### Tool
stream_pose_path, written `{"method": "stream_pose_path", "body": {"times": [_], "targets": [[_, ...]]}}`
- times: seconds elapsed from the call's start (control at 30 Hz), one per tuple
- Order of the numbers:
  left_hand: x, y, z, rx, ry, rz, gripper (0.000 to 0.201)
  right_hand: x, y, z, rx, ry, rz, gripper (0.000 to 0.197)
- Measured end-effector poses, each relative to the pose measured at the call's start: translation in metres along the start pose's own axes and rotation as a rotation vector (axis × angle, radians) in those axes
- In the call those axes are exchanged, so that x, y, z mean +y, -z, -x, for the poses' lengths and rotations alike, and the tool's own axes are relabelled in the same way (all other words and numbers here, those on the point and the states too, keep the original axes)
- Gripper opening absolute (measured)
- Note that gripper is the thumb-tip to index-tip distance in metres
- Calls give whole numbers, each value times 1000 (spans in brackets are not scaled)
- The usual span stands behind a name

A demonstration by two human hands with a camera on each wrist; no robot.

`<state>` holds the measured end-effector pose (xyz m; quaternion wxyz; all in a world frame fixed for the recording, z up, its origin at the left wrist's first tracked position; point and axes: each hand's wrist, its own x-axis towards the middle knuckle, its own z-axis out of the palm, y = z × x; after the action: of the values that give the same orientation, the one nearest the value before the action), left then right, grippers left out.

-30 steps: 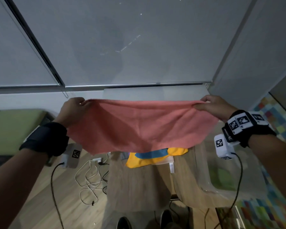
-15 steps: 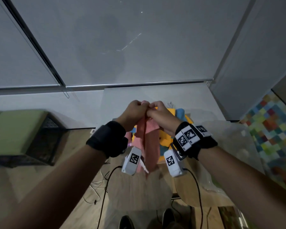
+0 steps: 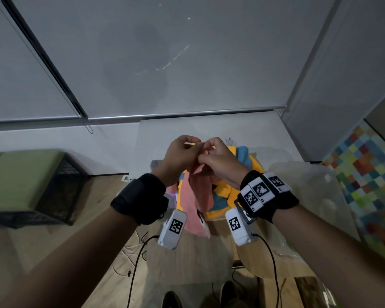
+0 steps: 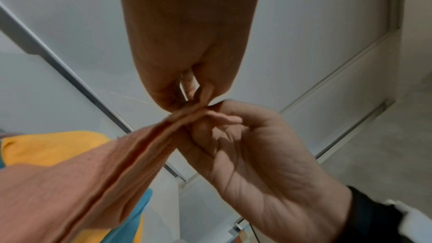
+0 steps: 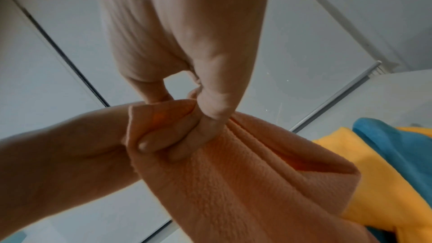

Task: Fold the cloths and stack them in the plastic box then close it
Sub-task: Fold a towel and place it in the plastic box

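Both hands meet in front of the chest, and the salmon-pink terry cloth [image 3: 197, 196] hangs doubled below them, above the yellow and blue cloths [image 3: 242, 172] lying on the wooden table [image 3: 193, 258]. Left hand [image 3: 180, 154] pinches the gathered top corners between thumb and fingertips. Right hand [image 3: 218, 162] touches it, curled thumb and fingers nipping the same corners.

Grey roller blinds [image 3: 165, 63] above a wood floor [image 3: 111, 261], green-cushioned bench [image 3: 20, 176] at left.
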<state>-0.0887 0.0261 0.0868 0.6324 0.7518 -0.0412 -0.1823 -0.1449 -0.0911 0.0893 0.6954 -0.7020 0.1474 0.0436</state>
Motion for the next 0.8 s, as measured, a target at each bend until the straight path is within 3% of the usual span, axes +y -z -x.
{"method": "stream_pose_path", "body": {"times": [0.13, 0.2, 0.3, 0.4, 0.5, 0.57, 0.67, 0.8], "targets": [[1, 6, 10, -144, -62, -73, 39, 3, 1, -1, 51, -71, -21, 27], [1, 11, 14, -275, -114, -107, 33, 5, 2, -1, 67, -98, -63, 25], [-1, 18, 12, -352, -124, -105, 21, 9, 2, -6, 55, -119, -63, 31], [-7, 19, 7, -395, -206, -249, 34, 10, 2, -12, 89, -121, -101, 32], [-18, 20, 1, -246, -484, -586, 41, 5, 2, -12, 70, -128, -85, 30], [-24, 22, -1, -172, -593, -637, 37, 4, 4, -11, 34, -103, -73, 28], [-25, 24, -2, -95, -635, -628, 31, 2, 8, -10, -13, -72, -14, 27], [-6, 30, 3, -38, -637, -627, 22, 2, 19, -10, -9, 163, 214, 34]]}}
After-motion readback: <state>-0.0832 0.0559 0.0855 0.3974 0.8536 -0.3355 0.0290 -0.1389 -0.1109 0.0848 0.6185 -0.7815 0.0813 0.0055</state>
